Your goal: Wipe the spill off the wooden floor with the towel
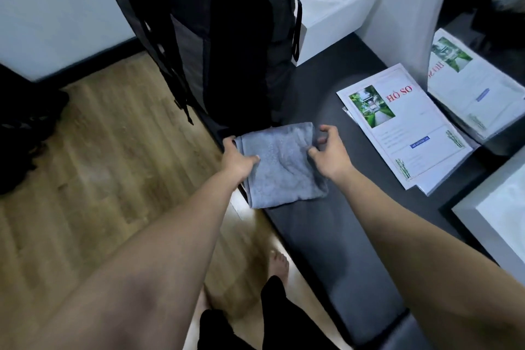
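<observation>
Bare forearms fill foreground, reaching toward 12 o'clock. Left hand (238, 158) grasping left edge of folded grey towel (281, 163), thumb on top. Right hand (331, 152) unclenched, fingers curled at towel's right edge, grip not confirmed. Towel lies on dark worktop (326, 241), overhanging its edge above wooden floor (108, 167). Black backpack (227, 37) upright, touching towel at 12 o'clock. Printed folders (403, 125) at 2 o'clock, apart. Floor open at 9 o'clock. No spill discernible.

Nubby cloth towel (281, 165), matt wooden floor (99, 165)
</observation>
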